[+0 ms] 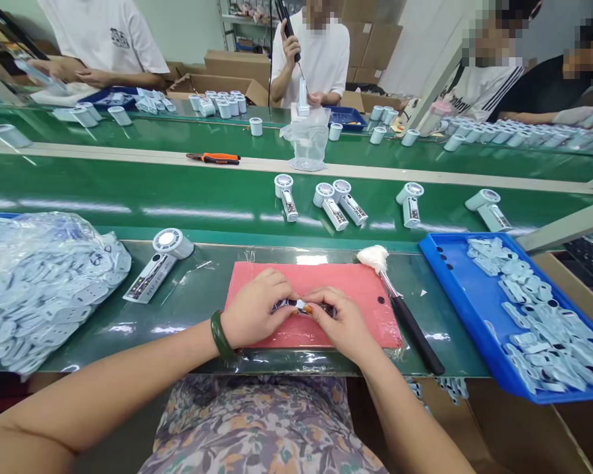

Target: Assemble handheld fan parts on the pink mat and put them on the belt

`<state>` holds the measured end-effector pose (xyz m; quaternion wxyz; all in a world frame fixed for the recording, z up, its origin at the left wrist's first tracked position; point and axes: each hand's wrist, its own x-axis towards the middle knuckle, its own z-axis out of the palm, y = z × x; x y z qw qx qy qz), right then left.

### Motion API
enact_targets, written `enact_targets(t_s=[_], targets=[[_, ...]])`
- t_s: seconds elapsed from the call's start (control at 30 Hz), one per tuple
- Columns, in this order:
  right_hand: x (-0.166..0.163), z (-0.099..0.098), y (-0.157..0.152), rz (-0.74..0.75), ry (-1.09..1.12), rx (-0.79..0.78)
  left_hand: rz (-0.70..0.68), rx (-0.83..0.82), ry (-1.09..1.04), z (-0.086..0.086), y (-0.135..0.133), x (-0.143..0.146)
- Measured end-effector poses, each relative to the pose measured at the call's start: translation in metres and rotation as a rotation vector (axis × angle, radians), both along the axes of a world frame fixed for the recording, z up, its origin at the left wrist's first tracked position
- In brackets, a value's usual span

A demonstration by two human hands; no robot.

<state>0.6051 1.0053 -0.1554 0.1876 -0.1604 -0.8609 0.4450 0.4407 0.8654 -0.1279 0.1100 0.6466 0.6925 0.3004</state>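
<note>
My left hand (264, 306), with a green bangle on the wrist, pinches one end of a small part with pale and dark areas (304, 307). From the other side, my right hand (339, 320) has thumb and fingers closed on the same part. Fingers cover most of it, so I cannot make out its kind. Both hands are over a red pad (370, 283) on the bench. A small black disc (381, 299) lies on the pad's right side. Beside it rests a black-handled tool (415, 332) with a white wrapped head.
A handheld fan (153, 273) and a clear bag of pale plastic pieces (54, 289) lie left. At right, a blue tray (454, 309) holds similar pieces. Several fans (330, 205) lie on the green conveyor (202, 204), beyond orange-handled pliers (215, 158). Several people work opposite.
</note>
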Motion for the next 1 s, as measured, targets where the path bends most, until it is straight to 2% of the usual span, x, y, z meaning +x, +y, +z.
enact_targets(t_s=[0.07,0.17,0.27,0.43,0.6,0.8,0.9,1.0], targets=[[0.004,-0.002,0.002,0.024,-0.049,-0.039,-0.026,0.014,0.05,0.003,-0.005,0.003],[0.014,0.001,-0.002,0.108,-0.123,0.063,-0.024,0.003,0.124,0.006,-0.018,0.014],[0.021,0.005,-0.008,0.196,-0.158,0.161,0.044,-0.065,0.178,0.004,-0.028,0.031],[0.02,0.0,-0.015,0.146,-0.126,0.225,0.119,-0.118,0.252,0.0,-0.029,0.046],[0.022,-0.006,-0.015,0.205,-0.099,0.293,0.062,-0.14,0.265,0.004,-0.027,0.041],[0.017,-0.012,-0.019,0.169,-0.058,0.298,0.045,-0.15,0.278,0.008,-0.022,0.041],[0.018,-0.017,-0.02,0.15,0.003,0.273,0.023,-0.202,0.41,0.016,-0.023,0.04],[0.032,-0.028,-0.005,0.077,0.057,0.282,-0.044,-0.216,0.584,0.023,-0.016,0.011]])
